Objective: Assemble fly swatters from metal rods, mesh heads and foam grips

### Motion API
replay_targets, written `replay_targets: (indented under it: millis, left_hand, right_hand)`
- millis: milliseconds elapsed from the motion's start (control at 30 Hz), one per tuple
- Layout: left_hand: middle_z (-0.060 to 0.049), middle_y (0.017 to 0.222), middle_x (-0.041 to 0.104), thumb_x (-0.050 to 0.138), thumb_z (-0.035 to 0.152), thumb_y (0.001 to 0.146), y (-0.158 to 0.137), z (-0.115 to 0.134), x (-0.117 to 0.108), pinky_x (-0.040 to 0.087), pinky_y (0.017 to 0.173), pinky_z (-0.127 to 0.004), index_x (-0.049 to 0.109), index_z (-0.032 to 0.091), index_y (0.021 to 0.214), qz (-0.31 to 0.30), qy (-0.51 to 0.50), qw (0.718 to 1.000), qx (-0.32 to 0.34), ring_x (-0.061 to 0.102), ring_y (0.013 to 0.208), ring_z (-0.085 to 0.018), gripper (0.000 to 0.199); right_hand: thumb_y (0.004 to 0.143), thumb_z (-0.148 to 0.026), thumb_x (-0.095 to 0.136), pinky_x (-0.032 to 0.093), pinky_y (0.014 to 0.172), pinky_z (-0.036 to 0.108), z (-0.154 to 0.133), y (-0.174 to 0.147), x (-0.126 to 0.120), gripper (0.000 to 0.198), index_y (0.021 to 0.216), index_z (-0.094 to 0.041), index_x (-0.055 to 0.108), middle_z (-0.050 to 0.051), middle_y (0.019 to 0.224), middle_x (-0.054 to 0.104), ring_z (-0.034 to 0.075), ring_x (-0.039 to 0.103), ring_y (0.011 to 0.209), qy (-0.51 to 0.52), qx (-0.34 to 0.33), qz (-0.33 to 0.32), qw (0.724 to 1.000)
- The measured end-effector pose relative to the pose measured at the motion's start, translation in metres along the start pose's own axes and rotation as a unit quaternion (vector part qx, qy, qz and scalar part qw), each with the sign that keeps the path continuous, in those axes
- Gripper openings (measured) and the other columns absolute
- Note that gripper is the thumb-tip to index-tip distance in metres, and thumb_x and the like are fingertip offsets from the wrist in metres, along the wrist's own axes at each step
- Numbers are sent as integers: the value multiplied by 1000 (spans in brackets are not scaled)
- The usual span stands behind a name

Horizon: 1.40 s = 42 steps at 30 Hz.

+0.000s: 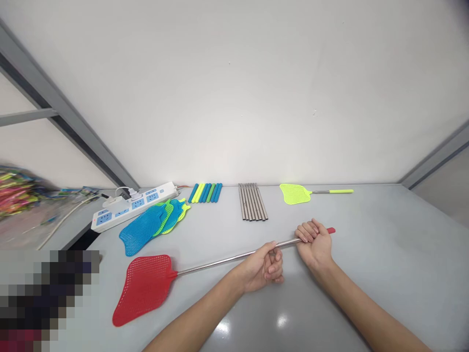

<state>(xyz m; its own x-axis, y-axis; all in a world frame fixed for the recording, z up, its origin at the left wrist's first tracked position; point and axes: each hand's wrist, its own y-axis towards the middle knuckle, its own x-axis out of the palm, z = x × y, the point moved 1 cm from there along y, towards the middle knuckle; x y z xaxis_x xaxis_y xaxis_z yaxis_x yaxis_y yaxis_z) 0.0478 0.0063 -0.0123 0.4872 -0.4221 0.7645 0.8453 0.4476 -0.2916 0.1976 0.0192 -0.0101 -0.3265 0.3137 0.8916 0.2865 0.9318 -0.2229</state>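
Red plastic lies nearest: one swatter (pixel 144 288) is stretched across the grey table (pixel 366 298), its head at 9 o'clock from the two hands and its handle (pixel 331 230) ending at 2 o'clock. The metal rod is pinched between thumb and index finger of the left hand (pixel 264 269), whose other fingers are loosely curled. The handle is wrapped by the fingers of the right hand (pixel 314 244), only its tip left showing; whether it is fully seated cannot be told.

At 10 o'clock, loose swatter heads (pixel 141 229) are fanned in a pile; at least four can be counted, two blue, one green and one yellow, and others may be hidden. Just beyond them one power strip (pixel 137 203) is set, with two plugs.

Between 10 and 11 o'clock, about eight loose grips (pixel 207 193) are lined up in blue, yellow and green. At 11 o'clock, seven or eight metal tubes (pixel 252 203) are laid side by side.

Near the wall (pixel 234 98), towards 1 o'clock, one yellow swatter (pixel 296 194) is laid, seemingly complete. Two swatters thus appear joined; the remaining parts are left unjoined.
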Motion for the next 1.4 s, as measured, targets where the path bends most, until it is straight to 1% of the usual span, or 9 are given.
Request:
replay_targets:
  millis: [100,267,400,600,833,1000,1167,1300,1400]
  left_hand:
    - [7,37,32,32,40,81,0,0,0,26,50,-23,41,17,59,2,2,1000,-3,21,33,-6,33]
    - [7,37,33,32,40,81,-1,1,-1,27,51,-23,40,17,59,-14,-1,1000,-5,21,33,-6,33]
    - [7,35,33,32,39,81,0,1,-3,28,51,-24,40,17,57,-21,-1,1000,-6,21,33,-6,33]
    - [7,31,32,30,40,81,1,0,-6,32,56,-26,39,17,54,-32,6,999,-11,22,31,-7,36]
    - [7,29,31,30,40,81,1,-1,-7,33,57,-26,39,17,52,-36,9,999,-18,23,31,-7,38]
    - [7,30,32,28,44,81,3,-2,-5,32,54,-25,40,16,52,-40,21,999,-17,23,30,-6,42]
    - [7,31,34,27,49,80,6,-5,-1,32,53,-25,44,15,54,-12,27,999,14,24,29,-6,45]
    - [6,34,36,25,52,79,6,-5,-1,31,51,-25,48,15,60,12,26,999,25,26,31,-6,48]
    - [6,34,36,25,54,78,5,-4,-2,31,49,-25,48,15,59,32,10,998,47,25,31,-6,49]
  right_hand:
    - [71,-12,47,24,30,17,0,-1,1,34,51,-18,21,-9,38,17,4,20,30,10,4,6,1000]
    - [71,-14,47,23,30,18,2,-2,1,32,51,-18,21,-9,38,18,4,21,31,36,15,13,999]
    - [70,-12,48,23,30,18,4,-4,2,32,51,-18,22,-9,38,18,4,20,31,50,10,26,998]
    - [70,-13,48,22,29,18,9,-8,2,32,51,-18,23,-10,38,19,4,20,30,56,11,35,998]
    - [69,-14,49,23,30,18,13,-10,-1,33,52,-18,21,-10,38,18,4,21,30,42,9,33,999]
    - [70,-12,48,24,31,18,6,-6,1,33,52,-18,21,-10,40,18,4,22,31,49,39,24,998]
    - [72,-12,45,26,33,19,-6,-2,10,31,53,-18,21,-8,42,19,6,22,33,34,73,-9,997]
    - [73,-13,45,26,34,19,-12,1,11,31,54,-18,22,-8,43,19,6,22,34,22,67,-13,997]
    - [74,-13,44,26,34,19,-20,6,9,30,54,-18,21,-8,43,19,6,21,35,22,47,-4,999]
